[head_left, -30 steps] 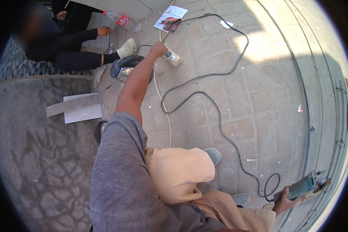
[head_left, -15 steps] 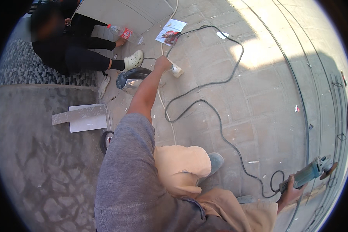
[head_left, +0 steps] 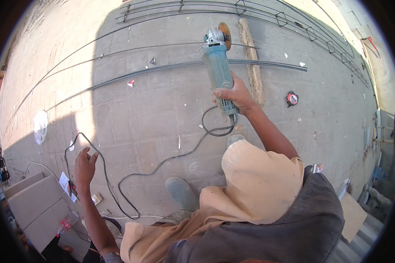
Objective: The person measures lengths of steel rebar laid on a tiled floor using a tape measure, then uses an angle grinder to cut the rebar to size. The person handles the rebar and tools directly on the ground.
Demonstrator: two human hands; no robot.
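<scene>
My right hand (head_left: pixel 239 94) is wrapped round the body of a teal angle grinder (head_left: pixel 218 70). The grinder points away from me, its brown disc (head_left: pixel 225 36) at the far end, above long thin steel rods (head_left: pixel 171 67) on the paving. From its rear end a black cord (head_left: pixel 162 170) loops over the ground toward the left. My left hand (head_left: pixel 85 167) hangs at the left inside a bend of that cord, fingers apart and slightly bent, with nothing in them. Below that hand lies a white socket block (head_left: pixel 96 198), partly beside my forearm.
A wooden beam (head_left: pixel 252 65) lies crosswise under the rods. Beyond is a long rebar cage (head_left: pixel 309 33). A red and black tape measure (head_left: pixel 292 99) sits at the right. A printed leaflet (head_left: pixel 65 183), pale panels (head_left: pixel 33 204) and a plastic bottle (head_left: pixel 68 222) are at lower left.
My view has swung to the right. My left hand has come away from the white socket block and its fingers have opened. The grinder remains in my right hand, now held out ahead.
</scene>
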